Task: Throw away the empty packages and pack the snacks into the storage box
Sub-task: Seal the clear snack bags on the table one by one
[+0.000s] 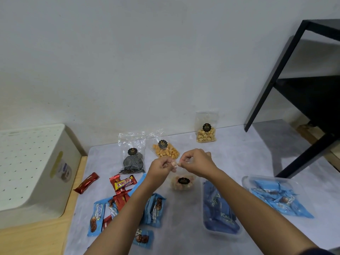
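both hands were up over the grey table (pixel 239 153), the left hand (pixel 161 165) and the right hand (pixel 197 161) each pinching the top edge of a clear bag of pale snacks (pixel 182 184) (black label toward the camera). the bag sat below the fingers, just left of a clear storage box (pixel 220 234) holding dark blue packets. blue and red wrapped bars (pixel 96 218) lay around the left forearm.

Left hand (pixel 161 167) and right hand (pixel 196 162) are bare; a dark navy sleeve (pixel 315 252) tops the right arm.
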### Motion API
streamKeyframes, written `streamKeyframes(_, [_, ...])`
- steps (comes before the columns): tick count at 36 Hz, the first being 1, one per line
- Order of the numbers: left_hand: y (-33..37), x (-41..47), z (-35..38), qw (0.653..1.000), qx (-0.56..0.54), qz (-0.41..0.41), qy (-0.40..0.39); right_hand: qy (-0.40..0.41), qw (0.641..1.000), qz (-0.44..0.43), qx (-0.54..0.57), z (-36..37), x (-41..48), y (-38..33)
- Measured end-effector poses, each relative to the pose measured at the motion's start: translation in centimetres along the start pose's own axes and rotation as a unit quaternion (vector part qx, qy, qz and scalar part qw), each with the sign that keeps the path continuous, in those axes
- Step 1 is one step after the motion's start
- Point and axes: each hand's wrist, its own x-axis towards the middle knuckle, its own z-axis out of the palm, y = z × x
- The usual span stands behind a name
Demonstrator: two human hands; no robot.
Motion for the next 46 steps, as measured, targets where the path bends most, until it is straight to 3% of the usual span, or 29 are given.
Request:
streamKeyframes(5, [-0.3,0.4,-0.7,1.0,0.018,0.002,0.017,-0.056,0.994,-0.015,0.096,-1.5,0.1,1.0])
streamKeyframes(14, [-0.4,0.8,-0.5,0.997,0.065,0.0,0.039,-0.049,0.995,0.014,0.084,-0.7,0.5,1.8])
streamKeyframes(20, [0.0,0.9,0.0,0.987,0.063,0.05,0.14,0.012,0.994,0.008,0.108,-0.9,0.9,1.3])
streamKeyframes(34, [0.3,0.9,-0.4,0.987,0.081,0.052,0.13,-0.004,0.998,0.022,0.06,-1.1,0.6,1.7])
streamKeyframes(46, [0.5,0.9,-0.6,0.986,0.077,0.044,0.142,0.016,0.994,0.039,0.102,-1.7,0.5,2.1])
